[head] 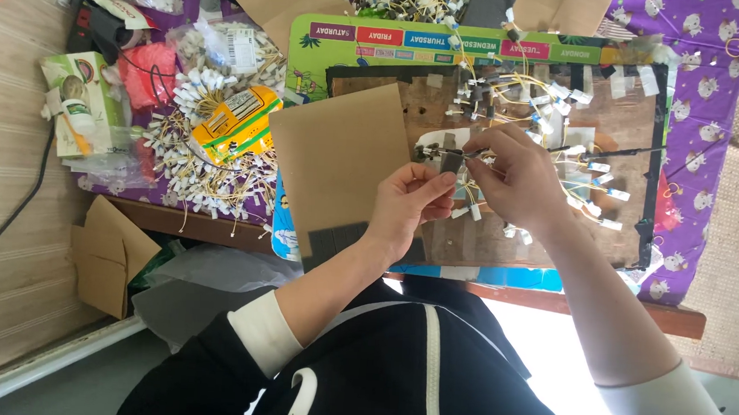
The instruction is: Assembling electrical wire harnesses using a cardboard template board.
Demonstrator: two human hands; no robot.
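Over our lap, our left hand [408,206] pinches a small grey strip [451,163] above the board [505,233]; our right hand [517,175] closes on its thin wire [475,154]. The strip could slip if either pinch loosens. Beyond, tagged yellow wires [547,99] crowd the board; a loose tag pile [197,158] lies left.

Daylight fills the scene, soft and even, with no hard shadows on the worktop [693,82]. The brightest patch lies near the person, low and right of centre, where the floor [540,355] between the arms is blown out to white. The hands cast only faint shade on the brown cardboard sheet [338,163]. Focus is fairly sharp at the centre; the small tags blur slightly. Straight lines at the left edge bow a little.
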